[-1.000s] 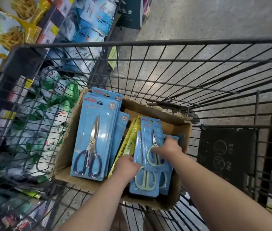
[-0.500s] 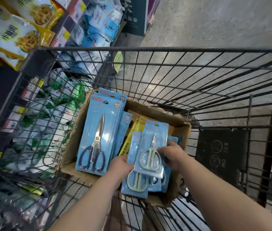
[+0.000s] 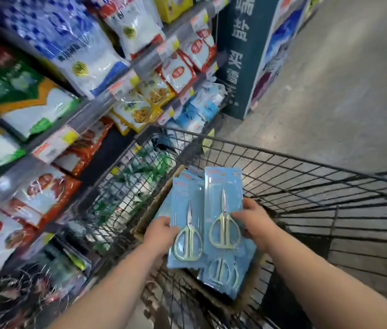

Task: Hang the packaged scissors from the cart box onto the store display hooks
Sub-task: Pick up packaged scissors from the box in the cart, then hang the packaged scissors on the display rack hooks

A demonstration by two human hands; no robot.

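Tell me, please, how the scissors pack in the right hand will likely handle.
The scissors pack is probably stiff: its card stands flat above the right hand. Its glossy blister may be slippery. Scissors sit low, so likely bottom-heavy.

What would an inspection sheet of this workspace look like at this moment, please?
Surface: wire cart holding a cardboard box.
Job's things: left pack and right pack of scissors, on blue cards, held above the box. A third pack lies beneath them; whether it is held cannot be told. Display hooks: nothing seen.
Clutter: nothing seen.
Grippers: left hand grips the left pack by its left edge. Right hand grips the right pack by its right edge.
Cables: nothing seen.
Surroundings: shelves with bags to the left, a dark sign ahead, grey floor.
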